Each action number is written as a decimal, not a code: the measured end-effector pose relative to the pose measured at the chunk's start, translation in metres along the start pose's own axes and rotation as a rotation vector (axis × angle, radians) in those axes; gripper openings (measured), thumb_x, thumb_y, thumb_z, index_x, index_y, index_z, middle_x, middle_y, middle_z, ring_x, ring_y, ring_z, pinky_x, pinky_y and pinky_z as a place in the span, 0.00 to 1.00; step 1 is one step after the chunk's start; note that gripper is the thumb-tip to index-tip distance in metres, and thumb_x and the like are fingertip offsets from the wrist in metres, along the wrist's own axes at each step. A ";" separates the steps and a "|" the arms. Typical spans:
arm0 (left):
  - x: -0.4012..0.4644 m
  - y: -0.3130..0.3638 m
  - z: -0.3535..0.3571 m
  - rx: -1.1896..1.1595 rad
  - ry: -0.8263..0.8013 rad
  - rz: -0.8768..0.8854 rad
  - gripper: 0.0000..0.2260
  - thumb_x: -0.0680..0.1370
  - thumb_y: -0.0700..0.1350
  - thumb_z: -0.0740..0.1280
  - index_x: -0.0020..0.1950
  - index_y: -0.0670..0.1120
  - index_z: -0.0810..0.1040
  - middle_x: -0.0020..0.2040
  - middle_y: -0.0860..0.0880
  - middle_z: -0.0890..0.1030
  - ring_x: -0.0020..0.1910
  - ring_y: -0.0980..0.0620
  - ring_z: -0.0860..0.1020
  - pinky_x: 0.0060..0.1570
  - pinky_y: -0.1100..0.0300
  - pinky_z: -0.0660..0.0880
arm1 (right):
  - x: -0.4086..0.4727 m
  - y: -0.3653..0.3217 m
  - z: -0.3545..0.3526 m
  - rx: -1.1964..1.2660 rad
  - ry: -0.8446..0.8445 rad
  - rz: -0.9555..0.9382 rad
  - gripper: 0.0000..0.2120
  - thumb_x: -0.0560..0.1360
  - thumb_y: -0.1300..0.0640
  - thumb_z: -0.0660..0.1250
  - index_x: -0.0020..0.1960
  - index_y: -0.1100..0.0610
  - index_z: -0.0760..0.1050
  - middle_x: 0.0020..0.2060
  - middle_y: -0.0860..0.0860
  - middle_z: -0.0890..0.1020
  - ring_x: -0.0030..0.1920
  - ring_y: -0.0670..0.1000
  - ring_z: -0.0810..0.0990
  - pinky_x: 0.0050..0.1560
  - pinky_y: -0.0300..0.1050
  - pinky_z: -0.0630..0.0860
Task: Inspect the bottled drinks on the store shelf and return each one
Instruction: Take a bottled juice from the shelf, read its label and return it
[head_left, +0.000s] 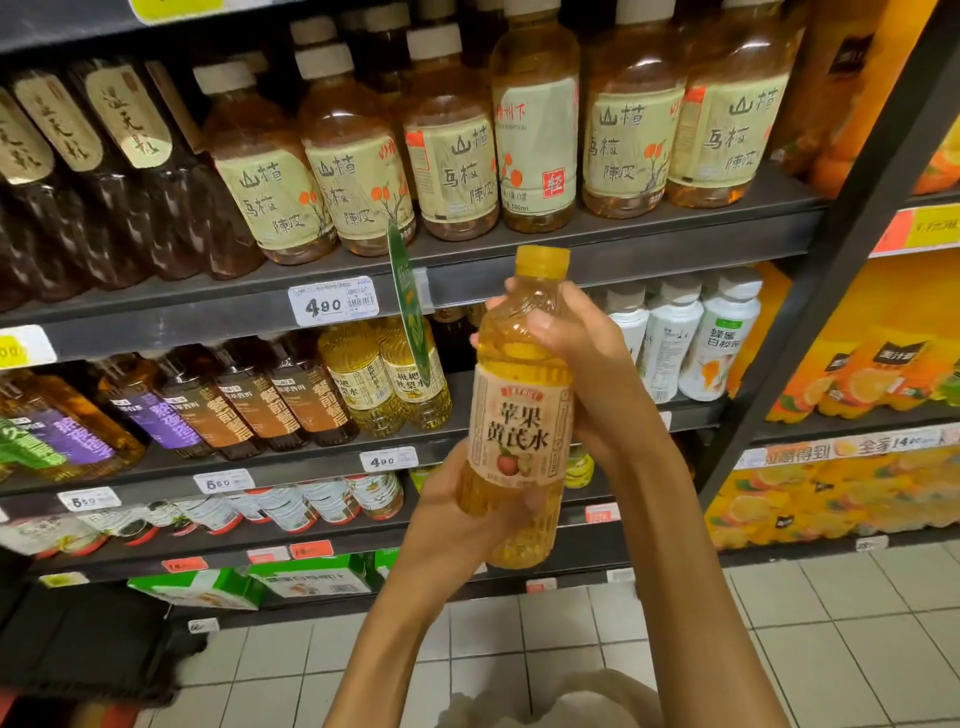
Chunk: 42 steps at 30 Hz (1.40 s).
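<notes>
I hold a yellow drink bottle (519, 415) upright in front of the shelves, its yellow cap up and its beige label with red characters facing me. My left hand (467, 509) grips its lower part from the left. My right hand (576, 353) wraps its upper body from the right. Behind the bottle, the middle shelf (415, 447) shows a dark gap to the right of two similar yellow bottles (384, 379).
The top shelf (623, 244) carries amber tea bottles (452, 156) and dark bottles (104, 182). White bottles (717, 338) stand right of my hands. Orange drink packs (857, 389) fill the right rack. Green cartons (249, 582) sit low, above the tiled floor (831, 649).
</notes>
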<state>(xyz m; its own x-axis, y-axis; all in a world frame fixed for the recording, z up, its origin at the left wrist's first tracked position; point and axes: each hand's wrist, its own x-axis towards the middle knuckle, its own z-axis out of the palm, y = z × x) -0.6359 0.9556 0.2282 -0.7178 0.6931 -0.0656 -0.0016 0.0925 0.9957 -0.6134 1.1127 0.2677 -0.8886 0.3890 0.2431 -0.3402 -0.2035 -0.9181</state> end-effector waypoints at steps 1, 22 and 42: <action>0.001 -0.002 -0.002 0.017 0.011 0.010 0.22 0.59 0.53 0.73 0.52 0.58 0.74 0.43 0.68 0.82 0.44 0.70 0.79 0.35 0.75 0.74 | -0.001 -0.004 0.001 -0.044 -0.054 -0.027 0.17 0.69 0.48 0.68 0.58 0.47 0.77 0.56 0.52 0.83 0.57 0.57 0.81 0.57 0.53 0.79; 0.014 -0.003 -0.002 0.073 -0.094 0.123 0.20 0.62 0.43 0.79 0.50 0.56 0.80 0.47 0.59 0.84 0.48 0.61 0.81 0.42 0.70 0.76 | -0.004 -0.015 -0.023 -0.129 -0.181 -0.106 0.16 0.70 0.49 0.69 0.58 0.46 0.78 0.57 0.49 0.82 0.60 0.52 0.80 0.57 0.47 0.77; 0.004 0.021 0.008 -0.477 -0.326 -0.387 0.39 0.51 0.63 0.80 0.59 0.50 0.79 0.59 0.38 0.80 0.60 0.36 0.77 0.58 0.44 0.74 | 0.017 0.014 -0.037 0.322 0.200 0.417 0.21 0.73 0.40 0.67 0.52 0.58 0.80 0.48 0.57 0.82 0.53 0.57 0.82 0.55 0.53 0.79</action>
<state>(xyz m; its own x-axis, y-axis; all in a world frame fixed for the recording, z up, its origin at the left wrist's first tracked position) -0.6336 0.9659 0.2478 -0.3580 0.8599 -0.3639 -0.5746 0.1043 0.8118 -0.6218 1.1498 0.2472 -0.9032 0.3731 -0.2123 -0.0776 -0.6283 -0.7741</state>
